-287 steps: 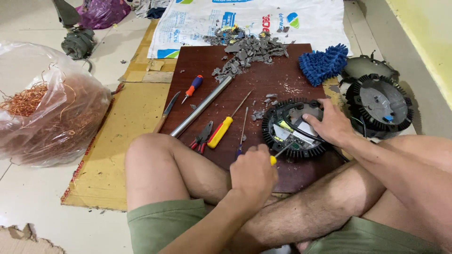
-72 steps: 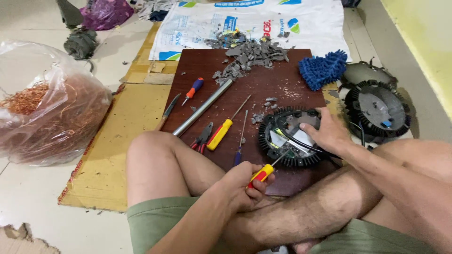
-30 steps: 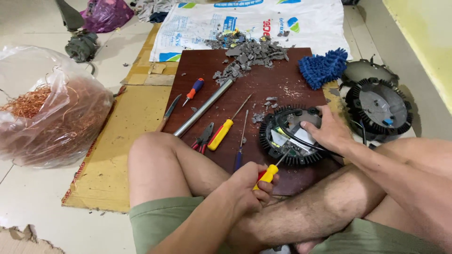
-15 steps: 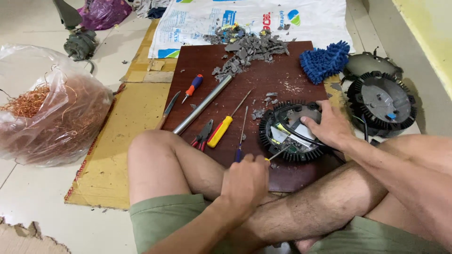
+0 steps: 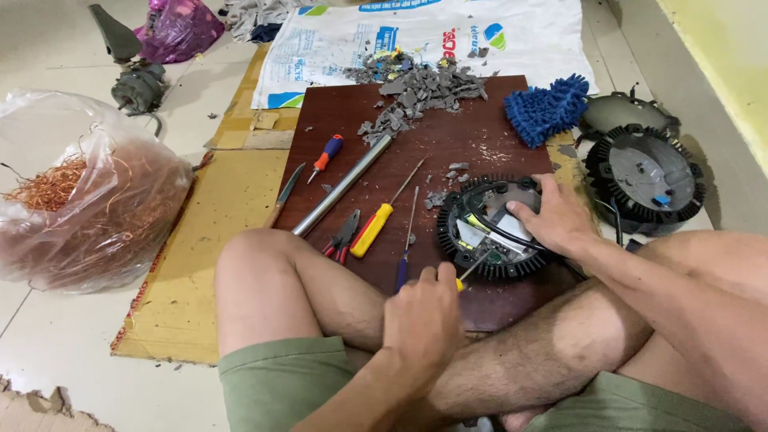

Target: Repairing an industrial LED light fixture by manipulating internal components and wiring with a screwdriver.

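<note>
**Floor workplace: round black housing under two hands**

Item 1. Round black finned housing [image 5: 490,232], lay on the near right part of a dark red-brown board [image 5: 448,136] set on the floor. Top opened; white and yellow parts and a black wire showed inside.

Item 2. Right hand [image 5: 552,220], lay flat over the housing's right rim, fingers spread upon it, gripping nothing else.

Item 3. Left hand [image 5: 422,316], fist closed round a yellow-handled screwdriver [image 5: 472,268]; only a bit of handle showed past the knuckles. The shaft slanted up and right, its tip inside the housing's near edge.

Item 4. Loose tools on the board, left of the housing: a yellow-handled screwdriver [image 5: 382,220], a thin blue-handled screwdriver [image 5: 406,240], red-handled pliers [image 5: 342,237], a long metal tube [image 5: 342,186], a small red-and-blue screwdriver [image 5: 326,155].

Item 5. Heap of grey broken plastic pieces [image 5: 416,88], at the board's far edge.

Item 6. Blue shaggy cloth [image 5: 548,108], at the board's far right corner.

Item 7. Second black finned housing [image 5: 644,180], on the floor to the right, well apart from the hands.

Item 8. Clear bag of copper wire [image 5: 80,200], far left on the floor.

Item 9. Flattened cardboard [image 5: 216,232], beneath the board's left side.
</note>
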